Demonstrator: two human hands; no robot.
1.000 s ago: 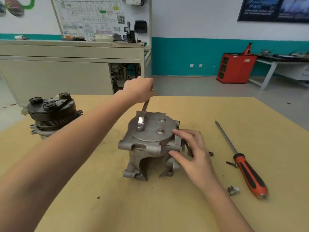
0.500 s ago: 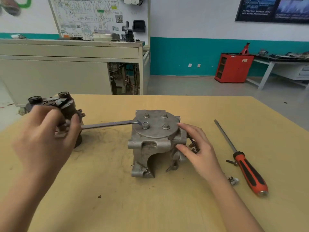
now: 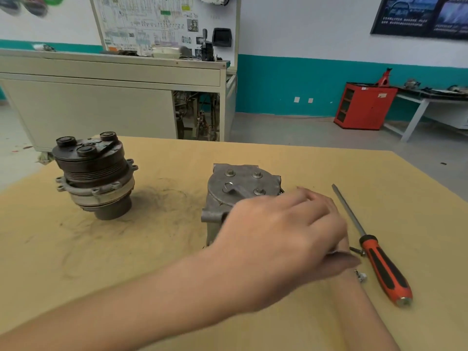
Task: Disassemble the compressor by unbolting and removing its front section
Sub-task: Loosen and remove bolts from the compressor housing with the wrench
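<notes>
Change: your left hand (image 3: 283,236) has swept the wrench (image 3: 234,190) from far left round to the near right; its ring is still on the near-left bolt (image 3: 228,187).
Meaning: likely one more part-turn of loosening; all four bolts still sit in the cover.
Grip: left fingers curl over the wrench handle, blurred. Your right hand (image 3: 344,264) is mostly hidden beneath; I cannot tell its grip.
Compressor (image 3: 243,178): upright mid-table, partly behind your hand.
Edges: screwdriver (image 3: 379,262) and loose screw (image 3: 355,250) lie just beside your knuckles, limiting the swing.
Room: bare table (image 3: 164,249) between the compressor and the clutch unit (image 3: 93,173).
</notes>
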